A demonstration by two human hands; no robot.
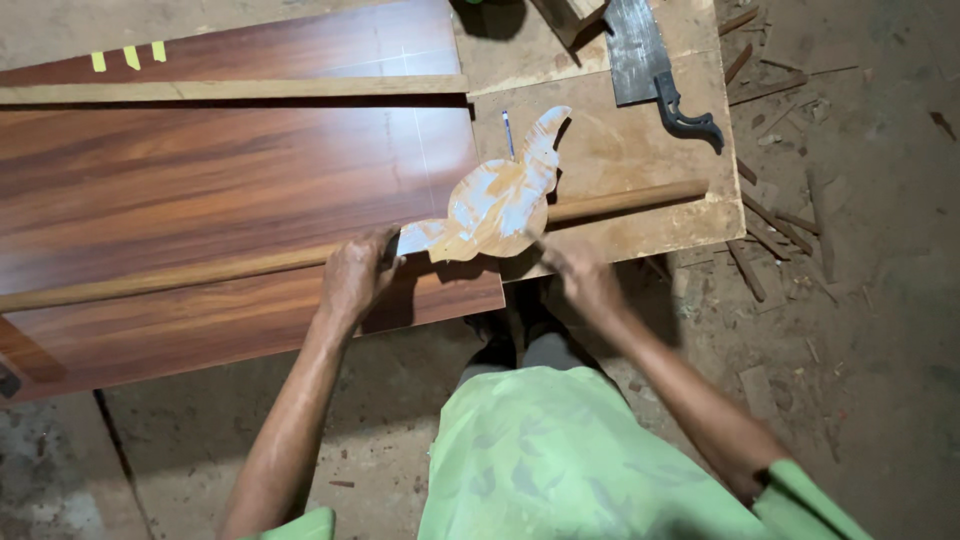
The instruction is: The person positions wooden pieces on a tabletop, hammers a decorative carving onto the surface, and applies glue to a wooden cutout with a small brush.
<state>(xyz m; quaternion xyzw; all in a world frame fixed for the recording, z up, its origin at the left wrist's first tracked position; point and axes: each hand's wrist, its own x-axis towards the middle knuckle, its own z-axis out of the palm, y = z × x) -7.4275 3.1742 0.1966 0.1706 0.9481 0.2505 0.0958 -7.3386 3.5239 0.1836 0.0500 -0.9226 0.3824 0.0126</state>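
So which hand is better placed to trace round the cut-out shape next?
Probably the right hand: it seems to hold a thin pencil-like tool at the edge of the cut-out template. The left hand is pinning the template's left end on the dark board, so it is occupied.

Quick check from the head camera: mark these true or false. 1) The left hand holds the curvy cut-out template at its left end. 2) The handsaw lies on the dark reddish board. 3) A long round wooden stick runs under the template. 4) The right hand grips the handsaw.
1) The left hand holds the curvy cut-out template at its left end: true.
2) False: the handsaw with a black handle lies on the pale plywood bench top, not on the dark reddish laminated board.
3) The long round wooden stick runs under the template: true.
4) False: the right hand is at the template's lower right edge, far from the saw.
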